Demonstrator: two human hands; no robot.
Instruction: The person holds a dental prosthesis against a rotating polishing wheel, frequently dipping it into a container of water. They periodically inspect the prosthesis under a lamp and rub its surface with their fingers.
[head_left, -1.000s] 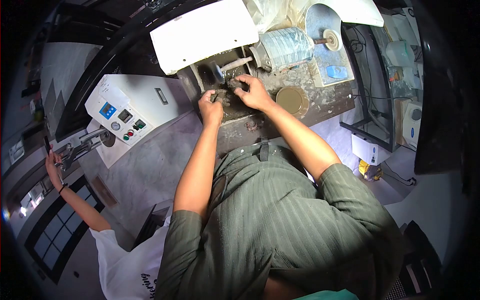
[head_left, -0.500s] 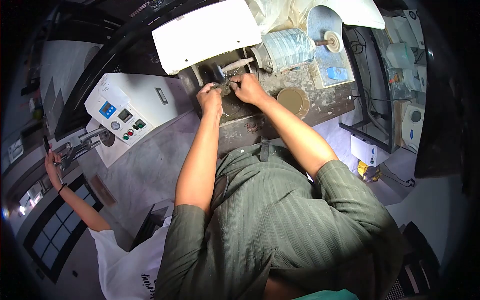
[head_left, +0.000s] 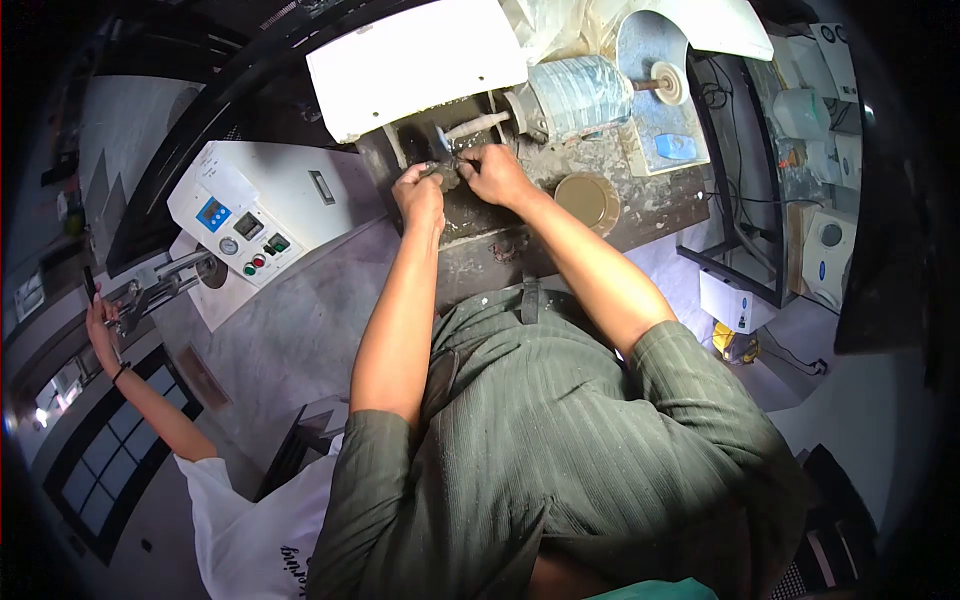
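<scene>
My left hand (head_left: 420, 200) and my right hand (head_left: 498, 180) are close together over the worn bench, fingers closed on a small, muddy grey-brown piece (head_left: 447, 177) between them. Fingers cover much of it, and I cannot tell its kind. Right at the fingertips is a small polishing wheel (head_left: 443, 139) on the light-coloured spindle (head_left: 477, 126) of a bench polishing lathe. Clear plastic wraps the lathe's motor (head_left: 580, 95). A white buffing wheel (head_left: 668, 83) sits on its other shaft. Beside my right wrist stands a round bowl (head_left: 611, 207) of brown slurry.
A white hood (head_left: 415, 65) overhangs the wheel. On the right, a blue block (head_left: 676, 147) lies in a pale tray (head_left: 636, 150). A white machine with gauges (head_left: 262, 215) stands left. Another person's arm (head_left: 165, 410) holds up a phone at far left.
Both hands stay at the wheel with the small piece, shifting only slightly. The dark wheel head shows a bluer, narrower outline now. The other person's arm has barely moved.
</scene>
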